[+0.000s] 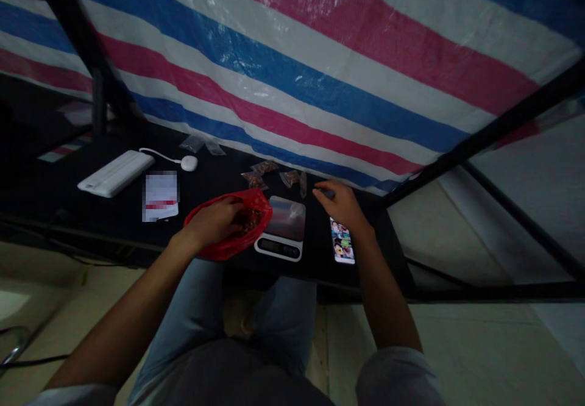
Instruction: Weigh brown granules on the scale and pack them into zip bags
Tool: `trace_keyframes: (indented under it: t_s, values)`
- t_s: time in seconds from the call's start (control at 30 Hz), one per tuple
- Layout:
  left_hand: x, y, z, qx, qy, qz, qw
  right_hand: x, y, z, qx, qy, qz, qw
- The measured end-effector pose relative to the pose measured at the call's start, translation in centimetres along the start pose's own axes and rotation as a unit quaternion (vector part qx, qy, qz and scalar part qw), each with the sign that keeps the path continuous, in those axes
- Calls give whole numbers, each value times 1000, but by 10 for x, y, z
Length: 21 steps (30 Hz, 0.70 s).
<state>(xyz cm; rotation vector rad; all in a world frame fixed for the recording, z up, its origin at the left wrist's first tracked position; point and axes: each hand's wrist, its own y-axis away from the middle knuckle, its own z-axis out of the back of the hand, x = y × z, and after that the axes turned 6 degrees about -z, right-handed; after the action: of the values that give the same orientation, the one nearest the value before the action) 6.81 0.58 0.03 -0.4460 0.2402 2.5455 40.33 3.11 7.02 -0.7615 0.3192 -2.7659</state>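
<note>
A red plastic bag (226,246) lies open at the front of the black table, with small brown pieces (250,220) inside. My left hand (217,220) reaches into it, fingers curled among the pieces; the fingertips and whatever they hold are hidden. Right beside the bag sits a digital scale (287,226) with a bare metal plate. My right hand (340,202) hovers near the table's back edge, thumb and forefinger apart, and nothing shows between them. Just left of it are small clear bags (290,178) with brown contents. Under my right wrist lies a lit phone (342,244).
Two more filled small bags (255,179) rest behind the red bag. On the left are a white device (116,173) with a cabled round piece (189,163), a blurred white packet (161,195) and clear bags (194,143). A striped plastic sheet (274,89) hangs behind, within a black frame (484,119).
</note>
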Motion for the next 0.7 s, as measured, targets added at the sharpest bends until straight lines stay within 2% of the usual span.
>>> trace_keyframes:
  t_s: [0.1,0.2,0.33,0.43,0.53,0.7]
  values:
    - [-4,-11,-2,-19,-3,-44,999,-22,32,7,-7,-38,-70,997]
    - [-8,-22,-5,-29,-41,-63,997,-50,68,20,-26,-55,-170,984]
    - [-12,-37,-5,-24,-92,-46,994,-86,115,29,-20,-70,-263,962]
    - [-13,-45,-2,0,-117,-17,993,-104,142,23,-2,-82,-326,942]
    - [-9,-51,3,29,-102,-32,994,-111,155,13,25,-92,-352,931]
    - [-2,-55,6,30,-46,-49,997,-107,158,3,47,-107,-336,935]
